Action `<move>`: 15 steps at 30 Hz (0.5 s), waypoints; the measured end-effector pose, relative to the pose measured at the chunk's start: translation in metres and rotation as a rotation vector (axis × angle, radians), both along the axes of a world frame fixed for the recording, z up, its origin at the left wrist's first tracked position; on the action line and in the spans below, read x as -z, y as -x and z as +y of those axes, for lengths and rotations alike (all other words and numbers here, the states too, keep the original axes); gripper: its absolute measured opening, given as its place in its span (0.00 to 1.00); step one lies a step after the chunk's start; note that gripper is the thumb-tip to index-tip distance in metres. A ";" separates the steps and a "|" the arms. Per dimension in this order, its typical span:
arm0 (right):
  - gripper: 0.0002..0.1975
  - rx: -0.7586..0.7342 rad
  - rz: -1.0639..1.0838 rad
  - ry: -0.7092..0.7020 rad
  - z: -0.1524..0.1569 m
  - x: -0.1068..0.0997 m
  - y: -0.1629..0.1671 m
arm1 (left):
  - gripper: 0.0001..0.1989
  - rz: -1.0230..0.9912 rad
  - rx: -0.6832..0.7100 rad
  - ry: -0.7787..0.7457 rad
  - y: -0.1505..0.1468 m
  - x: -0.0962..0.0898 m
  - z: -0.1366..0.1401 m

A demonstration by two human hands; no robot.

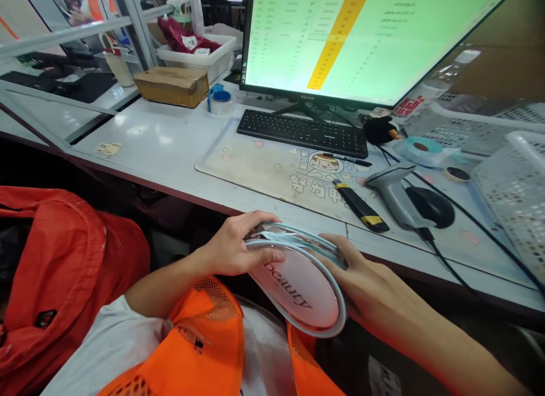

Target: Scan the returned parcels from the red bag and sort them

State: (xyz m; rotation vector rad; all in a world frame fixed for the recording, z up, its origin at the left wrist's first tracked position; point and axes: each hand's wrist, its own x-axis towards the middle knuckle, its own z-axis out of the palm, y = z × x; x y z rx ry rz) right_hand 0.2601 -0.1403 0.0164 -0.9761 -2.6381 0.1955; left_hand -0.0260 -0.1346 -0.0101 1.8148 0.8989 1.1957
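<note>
In the head view, a rounded cosmetic pouch (304, 282) with "beauty" printed on its pinkish-white face is held tilted over my lap. Pale blue edging runs round it, and clear, shiny plastic shows along its top. My left hand (236, 242) grips the upper left end, thumb on the printed face and fingers over the top edge. At the right side my right hand (355, 268) clasps the pouch; its thumb lies along the edging and its other fingers are mostly hidden behind. Both hands are closed on it, just in front of the table's edge.
On the table (140, 129) stand a monitor (340, 38) and a keyboard (302, 132). A box cutter (361, 205), a barcode scanner (400, 194) and a mouse (430, 205) lie at right. White baskets (511, 174), a cardboard box (172, 86) and a red bag (72, 271) surround me.
</note>
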 end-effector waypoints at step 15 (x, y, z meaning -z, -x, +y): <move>0.33 -0.020 0.544 -0.063 0.027 -0.027 0.050 | 0.30 -0.949 -0.100 0.692 -0.016 0.032 0.038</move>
